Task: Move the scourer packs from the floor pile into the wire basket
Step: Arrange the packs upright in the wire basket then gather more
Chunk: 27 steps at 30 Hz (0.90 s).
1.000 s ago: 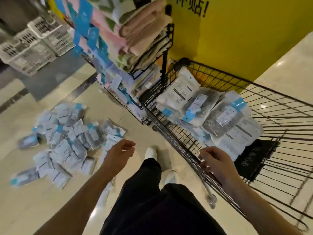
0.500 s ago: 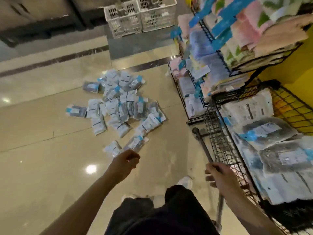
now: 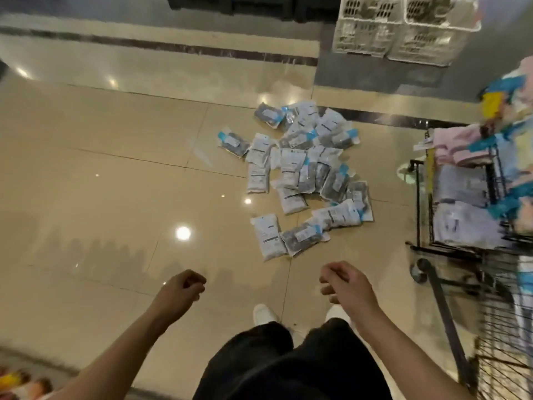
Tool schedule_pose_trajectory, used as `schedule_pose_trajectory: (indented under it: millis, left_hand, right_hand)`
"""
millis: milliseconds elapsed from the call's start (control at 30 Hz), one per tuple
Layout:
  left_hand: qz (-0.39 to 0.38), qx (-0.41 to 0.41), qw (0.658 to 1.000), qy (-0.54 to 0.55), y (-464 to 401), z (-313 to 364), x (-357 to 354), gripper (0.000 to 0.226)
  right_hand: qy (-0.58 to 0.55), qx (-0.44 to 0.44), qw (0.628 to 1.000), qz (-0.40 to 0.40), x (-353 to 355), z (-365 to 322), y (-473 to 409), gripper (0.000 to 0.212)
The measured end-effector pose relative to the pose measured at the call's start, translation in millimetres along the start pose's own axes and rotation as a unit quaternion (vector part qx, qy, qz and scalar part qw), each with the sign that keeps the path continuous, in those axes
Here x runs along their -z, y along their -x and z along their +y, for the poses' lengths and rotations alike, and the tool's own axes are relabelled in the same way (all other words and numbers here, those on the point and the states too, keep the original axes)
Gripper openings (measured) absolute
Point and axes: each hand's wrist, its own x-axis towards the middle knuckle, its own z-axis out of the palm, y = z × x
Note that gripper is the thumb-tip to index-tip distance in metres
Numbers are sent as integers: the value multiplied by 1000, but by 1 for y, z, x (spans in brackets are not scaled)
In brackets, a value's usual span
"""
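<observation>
Standing over the floor pile, person faces the packs with nothing in either hand. Left hand [image 3: 181, 290]: fingers loosely curled, holding nothing, hanging over bare tile, well apart from the right. Right hand [image 3: 344, 284]: also loosely curled, idle, clear of the cart.

Scourer packs [image 3: 302, 168] lie in a loose heap on the tiled floor [image 3: 101, 183], on the far side of both hands and slightly right of centre. Nearest members: a white pack [image 3: 268, 236] with its long axis running near-to-far, and a grey pack [image 3: 302, 238] beside it, overlapping its right edge, lying slantwise. Judgement: the right hand sits a little closer to this near pair; the left would have to cross rightward. A reach forward and down is called for, and the person is upright, so a bend seems needed first.

Right side: wire basket [image 3: 501, 327], only its near-left corner and rim in view, blurred; contents cannot be made out here. Farther along, a wire rack [image 3: 461, 197] holding folded cloths, pink and grey. Far right, white plastic crates [image 3: 403, 30] stacked on the darker floor; contents unclear.
</observation>
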Motion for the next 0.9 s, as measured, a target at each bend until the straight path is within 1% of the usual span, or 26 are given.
schedule_pose_trajectory:
  millis: [133, 233, 333, 500, 600, 700, 767, 833, 900]
  left_hand:
    - [36, 42, 996, 70, -9, -48, 49, 12]
    - [43, 61, 992, 106, -18, -63, 67, 14]
    - [31, 57, 990, 125, -35, -63, 78, 13]
    - [10, 40, 988, 145, -85, -32, 109, 10]
    - [-11, 12, 991, 136, -123, 1, 133, 8]
    - [-54, -9, 994, 97, -164, 30, 158, 9]
    - [-78, -21, 994, 76, -186, 48, 180, 10]
    - [-89, -18, 993, 80, -206, 64, 204, 12]
    - [-83, -5, 993, 83, -229, 73, 232, 13]
  right_hand:
    - [-13, -9, 999, -37, -59, -38, 5, 13]
    - [31, -12, 998, -52, -80, -62, -6, 13]
    - [82, -23, 995, -43, -95, -76, -32, 13]
    - [107, -73, 992, 0, -120, -94, -98, 12]
    - [75, -112, 990, 28, -144, -113, -140, 11]
    - [62, -147, 987, 34, -171, -139, -180, 12]
    - [69, -152, 985, 38, -190, -160, -197, 12]
    - [82, -149, 985, 34, -206, -183, -213, 13]
    - [87, -150, 984, 26, -222, -205, -227, 13]
